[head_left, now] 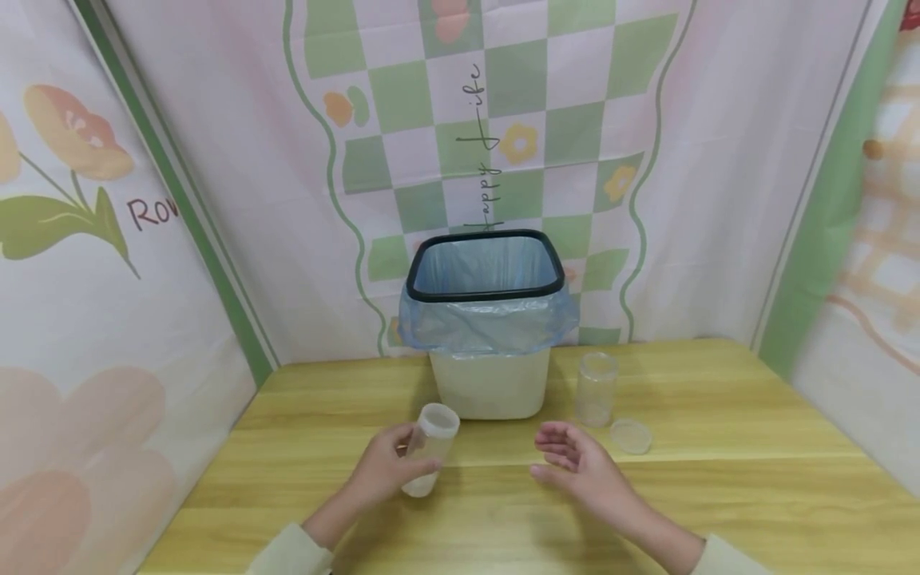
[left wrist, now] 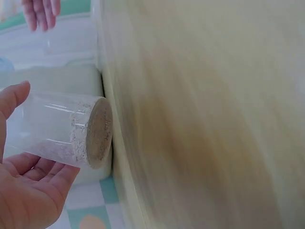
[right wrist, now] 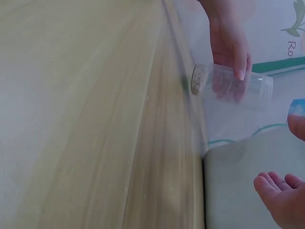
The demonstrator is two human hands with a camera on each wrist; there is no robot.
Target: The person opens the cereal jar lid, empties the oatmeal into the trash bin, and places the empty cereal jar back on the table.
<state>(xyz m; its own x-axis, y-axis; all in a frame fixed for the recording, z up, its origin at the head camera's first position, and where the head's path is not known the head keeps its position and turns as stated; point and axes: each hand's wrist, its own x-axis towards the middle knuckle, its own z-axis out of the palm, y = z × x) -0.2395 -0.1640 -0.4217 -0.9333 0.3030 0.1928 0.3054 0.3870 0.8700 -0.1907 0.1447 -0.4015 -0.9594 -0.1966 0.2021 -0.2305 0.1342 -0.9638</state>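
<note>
A clear plastic jar is gripped in my left hand, slightly tilted and raised off the tabletop. Pale, crumbly powder lies at the jar's bottom end. Whether a clear lid covers its mouth, I cannot tell. My right hand hovers to the right of the jar, fingers loosely bent, holding nothing. Beyond that hand a second clear jar stands upright on the table, and a round clear lid lies flat beside it.
A pale bin with a black rim and a blue bag liner stands at the back middle of the wooden table. Patterned cloth hangs behind the table and along both sides.
</note>
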